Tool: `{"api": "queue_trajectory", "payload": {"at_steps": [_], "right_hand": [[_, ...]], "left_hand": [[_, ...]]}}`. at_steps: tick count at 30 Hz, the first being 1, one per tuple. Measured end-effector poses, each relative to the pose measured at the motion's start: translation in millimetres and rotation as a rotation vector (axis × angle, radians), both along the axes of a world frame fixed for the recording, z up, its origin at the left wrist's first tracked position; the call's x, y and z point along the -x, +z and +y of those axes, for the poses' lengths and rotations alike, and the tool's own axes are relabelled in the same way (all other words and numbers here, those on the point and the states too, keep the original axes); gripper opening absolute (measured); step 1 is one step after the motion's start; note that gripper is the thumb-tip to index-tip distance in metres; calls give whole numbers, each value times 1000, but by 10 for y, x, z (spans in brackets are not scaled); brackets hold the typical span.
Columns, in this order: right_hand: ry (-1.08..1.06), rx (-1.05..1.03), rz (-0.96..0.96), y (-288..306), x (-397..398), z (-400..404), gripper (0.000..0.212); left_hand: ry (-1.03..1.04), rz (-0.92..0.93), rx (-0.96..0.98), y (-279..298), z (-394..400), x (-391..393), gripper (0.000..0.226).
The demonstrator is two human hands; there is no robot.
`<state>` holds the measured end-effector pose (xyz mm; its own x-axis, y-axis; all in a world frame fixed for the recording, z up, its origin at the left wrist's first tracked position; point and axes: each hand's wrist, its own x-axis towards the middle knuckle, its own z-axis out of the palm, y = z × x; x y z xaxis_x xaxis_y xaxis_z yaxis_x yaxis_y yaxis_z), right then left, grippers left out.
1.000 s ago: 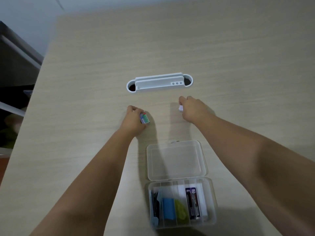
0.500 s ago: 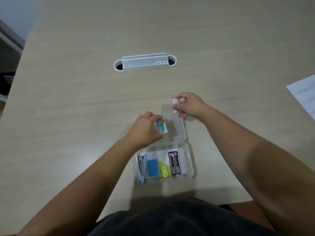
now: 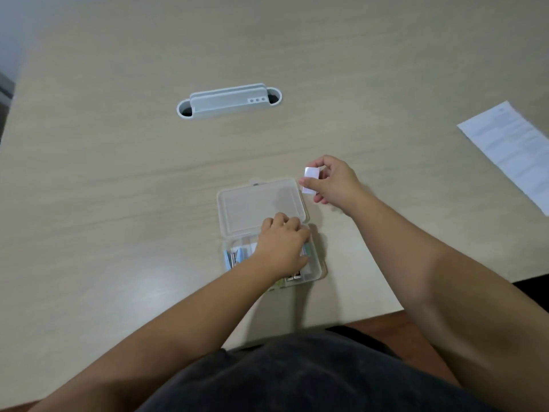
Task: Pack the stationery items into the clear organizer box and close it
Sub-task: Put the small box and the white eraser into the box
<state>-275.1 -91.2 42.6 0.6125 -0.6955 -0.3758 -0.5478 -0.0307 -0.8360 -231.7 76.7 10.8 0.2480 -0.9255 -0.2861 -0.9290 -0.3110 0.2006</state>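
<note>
On table (image 3: 118,203), one open organizer box (image 3: 317,270), left hand (image 3: 282,248) inside, fingers hidden, right hand (image 3: 332,181) pinching one white eraser (image 3: 311,173)

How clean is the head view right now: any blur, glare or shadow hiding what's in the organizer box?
Head view: even, soft lighting, no harsh glare; faint shadows fall right of the left hand and under the right hand. Wide-angle bending curves the table edges. The organizer box contents are slightly soft and mostly covered by the left hand; the small white item looks washed out.

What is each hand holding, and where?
Right hand: small white item, pinched at its ends. Left hand: green-edged item in the organizer box, grip hidden.
</note>
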Motion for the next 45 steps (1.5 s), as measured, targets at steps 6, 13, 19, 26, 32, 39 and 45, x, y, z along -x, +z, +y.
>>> {"api": "queue_trajectory", "payload": {"at_steps": [6,13,19,26,32,39,45], "right_hand": [[-11,-1,7,-48,174,65,29],[59,-101,92,-147,424,72,32],[293,-140,215,-267,583,334,11],[534,160,391,-255,629,514,27],[552,300,404,-297,614,544,40],[200,121,197,-470,643,502,29],[316,206,247,-402,561,554,62]], "left_hand": [[34,-31,88,-40,-79,-23,34],[202,84,164,-117,144,-132,30],[406,132,175,-296,393,-327,47],[403,153,136,-403,469,-358,48],[468,167,208,-391,493,-398,44],[1071,392,464,-266,686,-540,41],[1276,863,564,-245,632,-526,53]]}}
